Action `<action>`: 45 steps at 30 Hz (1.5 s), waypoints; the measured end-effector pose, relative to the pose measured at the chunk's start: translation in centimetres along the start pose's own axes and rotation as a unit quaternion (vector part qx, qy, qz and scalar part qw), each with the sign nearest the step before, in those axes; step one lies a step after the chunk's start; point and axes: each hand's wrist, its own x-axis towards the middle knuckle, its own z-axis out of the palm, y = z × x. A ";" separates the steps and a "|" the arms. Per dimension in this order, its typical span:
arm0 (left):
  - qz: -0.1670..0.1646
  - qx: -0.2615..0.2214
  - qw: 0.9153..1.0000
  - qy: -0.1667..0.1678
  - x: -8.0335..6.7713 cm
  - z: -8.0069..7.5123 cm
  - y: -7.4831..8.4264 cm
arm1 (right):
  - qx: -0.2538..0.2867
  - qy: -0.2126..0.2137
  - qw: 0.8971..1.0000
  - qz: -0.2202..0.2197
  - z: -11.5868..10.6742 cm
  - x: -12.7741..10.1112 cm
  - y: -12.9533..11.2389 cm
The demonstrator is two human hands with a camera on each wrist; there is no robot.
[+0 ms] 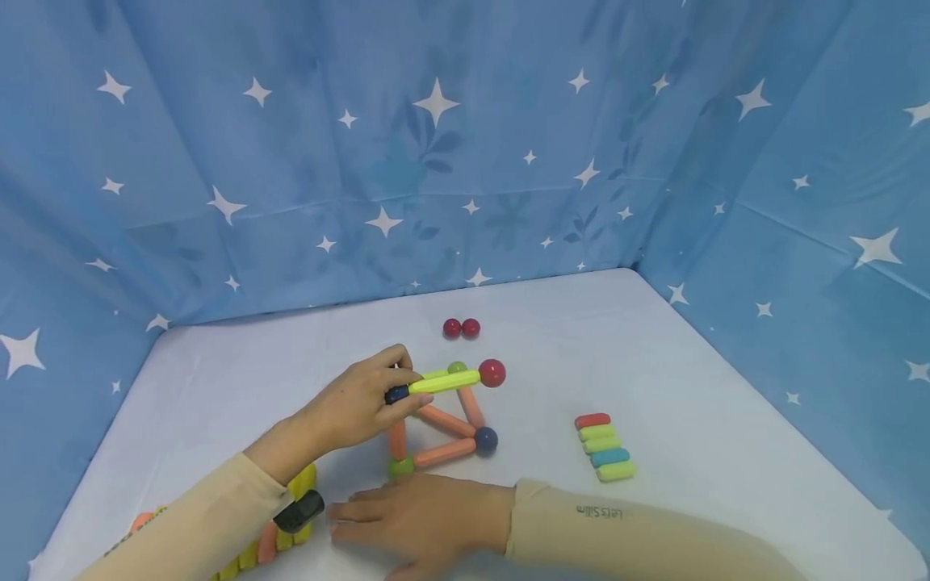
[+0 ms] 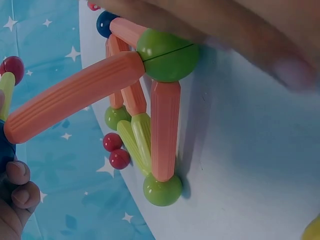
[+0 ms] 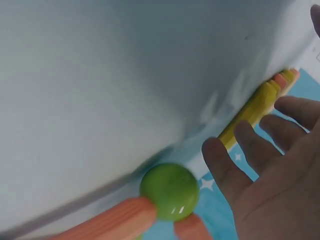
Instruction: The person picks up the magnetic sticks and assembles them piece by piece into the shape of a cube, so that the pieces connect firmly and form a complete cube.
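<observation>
My left hand (image 1: 359, 399) pinches a dark blue ball (image 1: 396, 394) of a magnetic stick-and-ball building set. From that ball a yellow-green rod (image 1: 446, 382) points right to a red ball (image 1: 492, 373). In the left wrist view, an orange rod (image 2: 75, 97) runs from the held blue ball to a green ball (image 2: 167, 55). Below and behind the hand stands a frame of orange rods (image 1: 445, 453), green balls and another blue ball (image 1: 486, 440). My right hand (image 1: 429, 516), fingers spread and holding nothing, is low over the table in front of this frame.
Two red balls (image 1: 452, 328) lie together towards the back of the white table (image 1: 552, 339). At the right is a row of several short rods (image 1: 600, 445). Yellow and orange rods (image 1: 301, 482) lie partly hidden under my left forearm. A blue starry curtain (image 1: 436, 161) surrounds the table.
</observation>
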 end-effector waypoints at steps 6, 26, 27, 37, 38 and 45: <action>-0.001 0.001 1.000 0.001 0.1 0.0 0.1 | -0.019 -0.010 1.000 0.000 0.4 2.1 -0.4; -0.009 0.001 1.000 -0.002 0.0 0.2 0.0 | -0.003 -0.004 0.999 -0.035 0.5 0.0 -2.1; -0.010 0.001 1.000 -0.002 0.0 0.2 0.0 | -0.011 -0.005 1.000 -0.024 0.4 0.1 -2.0; -0.010 -0.008 1.000 -0.006 0.1 0.3 0.2 | -0.048 0.018 0.999 0.008 0.4 0.5 -1.1; -0.010 -0.007 1.000 -0.005 0.1 0.2 0.2 | -0.052 0.033 0.998 -0.002 0.4 0.6 -1.1; -0.013 -0.009 1.000 -0.007 0.1 0.1 0.2 | -0.061 0.052 0.996 -0.027 0.2 0.4 -0.9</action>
